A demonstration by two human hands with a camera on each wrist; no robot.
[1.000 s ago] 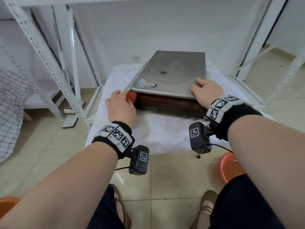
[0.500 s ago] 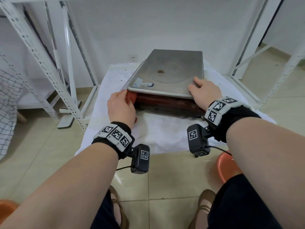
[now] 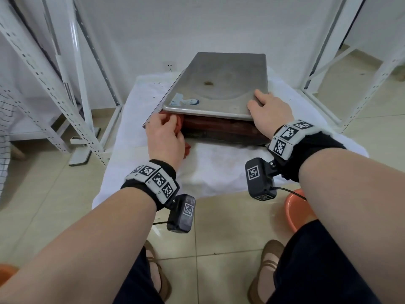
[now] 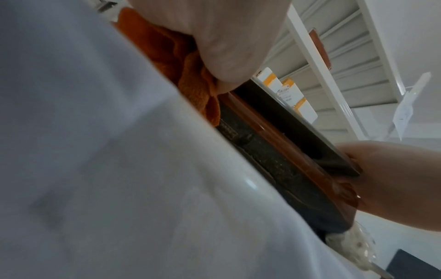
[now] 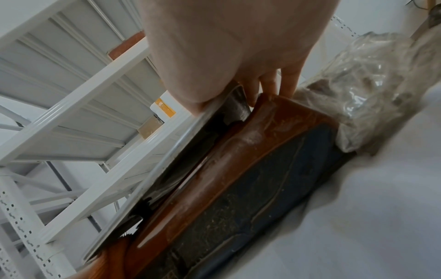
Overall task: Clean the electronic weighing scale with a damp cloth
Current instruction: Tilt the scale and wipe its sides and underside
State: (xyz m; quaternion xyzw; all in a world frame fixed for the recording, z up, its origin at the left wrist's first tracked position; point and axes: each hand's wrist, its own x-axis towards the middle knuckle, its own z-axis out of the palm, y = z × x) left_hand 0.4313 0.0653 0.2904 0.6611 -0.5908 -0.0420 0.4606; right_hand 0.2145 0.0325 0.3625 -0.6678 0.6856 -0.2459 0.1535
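Observation:
The weighing scale has a steel platter [image 3: 219, 84] on a red-brown base [image 3: 219, 130], and it stands on a low table under a white sheet [image 3: 219, 167]. The platter is tipped, its front left corner raised. My left hand [image 3: 164, 137] holds an orange cloth [image 3: 178, 125] against the base's front left corner, under the platter; the left wrist view shows the cloth [image 4: 167, 62] bunched under the palm. My right hand [image 3: 267, 110] grips the platter's front right corner, thumb on top. In the right wrist view its fingers [image 5: 269, 83] reach under the platter's edge [image 5: 167, 160].
A brown stain [image 3: 209, 83] and a sticker [image 3: 186, 102] mark the platter. White slotted shelf frames stand at left [image 3: 54, 84] and right [image 3: 372, 73]. An orange basin [image 3: 295, 209] sits on the tiled floor by my right knee. Crumpled clear plastic [image 5: 369, 85] lies beside the base.
My left hand has shifted the orange cloth slightly along the base's front left corner, its fingers now more spread. The right hand keeps its hold on the platter's corner.

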